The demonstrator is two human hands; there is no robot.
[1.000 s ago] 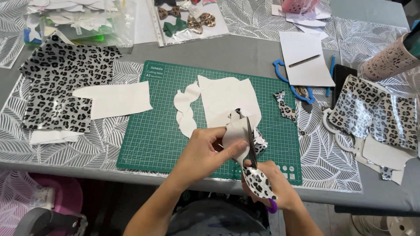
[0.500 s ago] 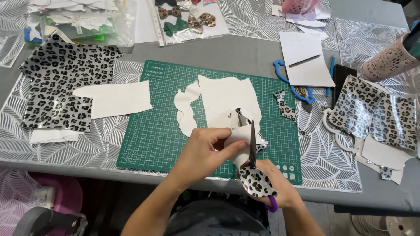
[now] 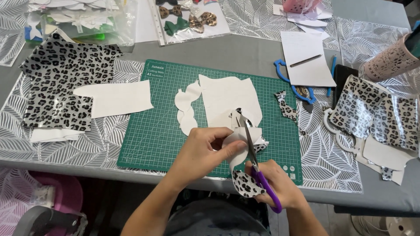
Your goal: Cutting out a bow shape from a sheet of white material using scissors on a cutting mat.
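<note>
- since a second ago the scissors (image 3: 250, 144) have swung from tilted to near upright, blades deeper in the piece (image 3: 238, 146); the cut looks to be following a curve.
- left hand (image 3: 205, 150) pinches the piece, lower centre of frame, over the near edge of the green mat (image 3: 162, 131).
- right hand (image 3: 275, 185) is closed round the purple handles.
- piece: white back curled up, leopard print face showing below.
</note>
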